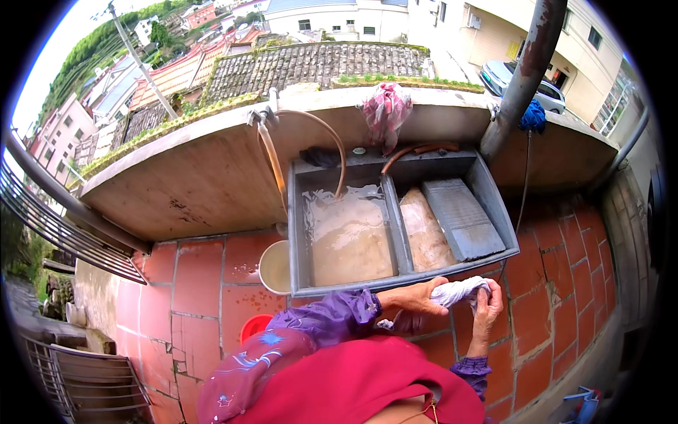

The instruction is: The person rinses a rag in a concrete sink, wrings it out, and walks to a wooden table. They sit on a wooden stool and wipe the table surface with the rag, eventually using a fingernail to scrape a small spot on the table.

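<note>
A twisted whitish cloth [458,291] stretches between my two hands, just in front of the sink's near rim. My left hand [421,298] is closed around one end of it. The other end is in my right hand [488,304], whose fingers are bent upward around it. A further piece of fabric [407,321] hangs below my left hand; whether it is the same cloth, I cannot tell. Before me stands a grey double-basin laundry sink [339,291]. Cloudy water [349,233] lies in its left basin, and a ridged washboard slab [462,218] slopes in the right one.
A hose [335,139] runs from the tap [263,117] into the left basin. A pale bucket [274,267] and a red basin [255,326] stand left on the tiled floor [198,275]. A pink-and-white cloth [388,108] drapes over the wall; a metal post [522,74] rises at right.
</note>
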Action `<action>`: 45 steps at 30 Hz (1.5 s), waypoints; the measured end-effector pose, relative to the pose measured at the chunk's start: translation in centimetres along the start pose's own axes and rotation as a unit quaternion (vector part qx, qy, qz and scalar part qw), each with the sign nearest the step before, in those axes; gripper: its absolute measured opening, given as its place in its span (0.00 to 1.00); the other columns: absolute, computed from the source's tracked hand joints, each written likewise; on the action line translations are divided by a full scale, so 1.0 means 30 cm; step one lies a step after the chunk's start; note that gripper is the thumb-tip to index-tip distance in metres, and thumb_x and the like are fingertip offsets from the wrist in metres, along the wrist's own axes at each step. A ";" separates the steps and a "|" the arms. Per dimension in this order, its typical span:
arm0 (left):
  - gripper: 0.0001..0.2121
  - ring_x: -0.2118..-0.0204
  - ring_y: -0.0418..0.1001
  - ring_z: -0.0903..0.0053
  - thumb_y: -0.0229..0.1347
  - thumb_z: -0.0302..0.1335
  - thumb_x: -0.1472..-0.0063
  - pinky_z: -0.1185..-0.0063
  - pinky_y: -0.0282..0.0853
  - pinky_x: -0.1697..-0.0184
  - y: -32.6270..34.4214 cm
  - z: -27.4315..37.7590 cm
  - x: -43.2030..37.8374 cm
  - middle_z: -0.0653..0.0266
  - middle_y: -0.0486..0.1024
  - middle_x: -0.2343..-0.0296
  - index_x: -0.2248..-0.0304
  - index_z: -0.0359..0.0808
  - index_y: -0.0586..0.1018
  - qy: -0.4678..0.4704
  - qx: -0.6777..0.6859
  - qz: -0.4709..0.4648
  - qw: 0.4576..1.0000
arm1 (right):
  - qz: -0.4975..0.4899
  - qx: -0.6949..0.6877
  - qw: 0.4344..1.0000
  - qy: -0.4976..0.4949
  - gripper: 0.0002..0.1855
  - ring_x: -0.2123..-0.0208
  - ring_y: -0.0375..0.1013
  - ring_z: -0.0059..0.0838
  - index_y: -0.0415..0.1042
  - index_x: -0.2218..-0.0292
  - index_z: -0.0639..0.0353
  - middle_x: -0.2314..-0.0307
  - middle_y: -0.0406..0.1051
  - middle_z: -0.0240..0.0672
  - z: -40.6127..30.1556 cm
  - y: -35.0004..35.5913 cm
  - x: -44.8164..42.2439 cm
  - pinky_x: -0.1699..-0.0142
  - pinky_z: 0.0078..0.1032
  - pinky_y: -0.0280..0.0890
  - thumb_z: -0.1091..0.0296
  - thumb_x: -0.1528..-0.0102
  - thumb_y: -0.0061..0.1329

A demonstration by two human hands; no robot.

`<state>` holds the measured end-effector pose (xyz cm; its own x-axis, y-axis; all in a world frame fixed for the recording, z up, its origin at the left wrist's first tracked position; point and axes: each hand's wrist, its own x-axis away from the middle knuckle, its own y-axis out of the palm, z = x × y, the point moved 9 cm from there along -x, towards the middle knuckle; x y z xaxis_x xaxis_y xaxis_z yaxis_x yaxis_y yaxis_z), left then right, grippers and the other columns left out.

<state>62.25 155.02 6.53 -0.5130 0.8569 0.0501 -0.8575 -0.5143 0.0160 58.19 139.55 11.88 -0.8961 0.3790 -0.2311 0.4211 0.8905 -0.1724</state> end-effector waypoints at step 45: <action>0.33 0.51 0.62 0.70 0.60 0.40 0.49 0.75 0.59 0.49 0.305 -0.002 -0.143 0.54 0.64 0.55 0.49 0.31 0.61 0.079 -0.108 0.065 0.989 | -0.067 -0.165 0.975 0.132 0.11 0.79 0.55 0.08 0.65 0.77 0.57 0.82 0.61 0.19 0.166 -0.250 0.166 0.74 0.11 0.51 0.64 0.48 0.49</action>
<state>56.62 146.63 6.42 -0.6054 0.7870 -0.1184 -0.7629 -0.6163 -0.1956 51.26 133.49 7.24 -0.9635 0.2656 0.0340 0.2677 0.9528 0.1433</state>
